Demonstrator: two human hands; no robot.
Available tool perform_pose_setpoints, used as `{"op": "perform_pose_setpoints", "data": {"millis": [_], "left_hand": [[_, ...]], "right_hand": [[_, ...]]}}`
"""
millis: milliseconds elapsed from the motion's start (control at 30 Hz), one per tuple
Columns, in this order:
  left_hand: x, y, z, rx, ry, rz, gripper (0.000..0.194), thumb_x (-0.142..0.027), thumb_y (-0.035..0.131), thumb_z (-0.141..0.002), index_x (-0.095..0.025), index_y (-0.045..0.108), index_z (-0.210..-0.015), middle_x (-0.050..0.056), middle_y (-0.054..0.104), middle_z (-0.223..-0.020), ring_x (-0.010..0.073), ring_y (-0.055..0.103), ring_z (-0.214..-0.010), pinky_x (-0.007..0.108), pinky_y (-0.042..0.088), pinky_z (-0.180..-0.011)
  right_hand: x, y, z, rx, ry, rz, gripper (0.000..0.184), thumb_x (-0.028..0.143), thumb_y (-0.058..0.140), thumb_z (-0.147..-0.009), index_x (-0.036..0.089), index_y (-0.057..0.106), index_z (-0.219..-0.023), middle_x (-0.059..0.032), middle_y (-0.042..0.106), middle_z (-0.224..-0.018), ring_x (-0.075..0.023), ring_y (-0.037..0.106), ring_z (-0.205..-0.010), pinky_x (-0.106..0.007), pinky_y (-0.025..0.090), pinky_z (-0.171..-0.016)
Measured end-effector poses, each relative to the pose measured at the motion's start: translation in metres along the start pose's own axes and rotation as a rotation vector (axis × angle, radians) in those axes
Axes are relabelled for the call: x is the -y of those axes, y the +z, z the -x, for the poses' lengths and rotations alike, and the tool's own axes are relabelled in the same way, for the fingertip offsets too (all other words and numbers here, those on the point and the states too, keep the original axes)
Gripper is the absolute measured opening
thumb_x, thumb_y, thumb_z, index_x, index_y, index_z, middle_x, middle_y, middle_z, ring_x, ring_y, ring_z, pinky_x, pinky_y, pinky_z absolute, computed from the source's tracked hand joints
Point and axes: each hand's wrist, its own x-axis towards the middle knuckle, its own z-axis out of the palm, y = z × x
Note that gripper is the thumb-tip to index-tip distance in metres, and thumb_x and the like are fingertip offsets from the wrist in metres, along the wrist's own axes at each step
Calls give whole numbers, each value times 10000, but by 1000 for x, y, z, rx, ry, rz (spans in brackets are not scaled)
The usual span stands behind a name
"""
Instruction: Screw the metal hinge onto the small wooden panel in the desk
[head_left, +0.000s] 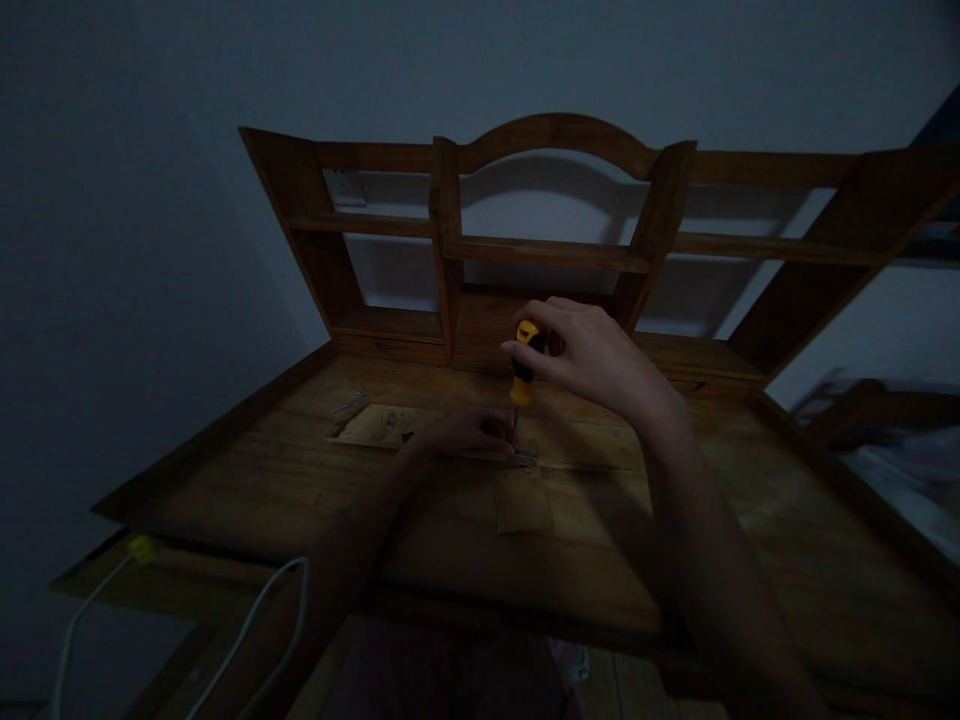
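Note:
My right hand (589, 345) is closed round the yellow and black handle of a screwdriver (521, 392), which stands nearly upright with its shaft pointing down. My left hand (472, 432) is low beside the shaft, its thumb and fingertips drawn together near the tip. What they pinch, if anything, is too small and dark to make out. Just under the tip lies a small metal piece (527, 456), perhaps a hinge, where a long wooden strip (592, 445) meets a short wooden piece (525, 500). The screwdriver's very tip is hard to see.
All this rests on a wooden desk (300, 480) with a shelf unit (551, 255) along its back. A thin metal tool (349, 402) lies at the left, near a rough-surfaced board (386, 425). A white cable (259, 610) loops at the front left. The light is dim.

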Motion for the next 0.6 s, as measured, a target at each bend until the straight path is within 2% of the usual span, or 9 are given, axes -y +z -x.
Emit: {"op": "perform_pose_setpoints", "data": {"millis": [100,233,333,433,533,600], "left_hand": [[0,0,-1,-2,-11,-10,278,-363,816,-862,-143,751,-1020,75,758,-1015,212,678,-953,323,497,-863],[0,-1,-1,39,-19,5,336,-410,835,-843,-162,744,-1050,70,754,-1041,212,681,-976,327,500,-888],[0,-2,0,52,-13,-24,367,-416,838,-840,-164,733,-1086,67,738,-1067,214,666,-1001,328,491,-900],[1,-3,0,79,3,-31,373,-404,830,-849,-160,717,-1107,67,727,-1074,210,657,-991,321,489,-876],[2,-2,0,86,5,-32,384,-408,823,-853,-161,712,-1126,69,722,-1076,203,654,-968,308,485,-841],[3,-2,-1,83,-3,-52,398,-416,825,-848,-169,714,-1140,62,721,-1056,193,648,-936,297,480,-812]], "right_hand": [[-2,-2,2,6,-19,-98,344,272,585,-964,207,714,-1276,-80,720,-1206,-222,671,-955,-327,471,-845],[-5,-3,2,14,-32,-154,409,205,574,-954,188,689,-1346,-80,747,-1167,-223,680,-966,-332,480,-860],[-5,0,1,5,-47,-114,344,244,581,-985,180,688,-1306,-88,724,-1124,-219,663,-931,-338,472,-847],[-3,2,0,-7,-17,-36,253,356,595,-1010,189,692,-1174,-82,697,-1058,-216,639,-885,-337,455,-813],[-1,3,0,-24,34,32,285,459,602,-1005,192,678,-1070,-80,691,-1023,-224,633,-873,-340,444,-789],[0,3,0,-28,49,42,281,443,599,-1000,189,689,-1080,-89,704,-1071,-235,650,-906,-349,453,-808]]}}
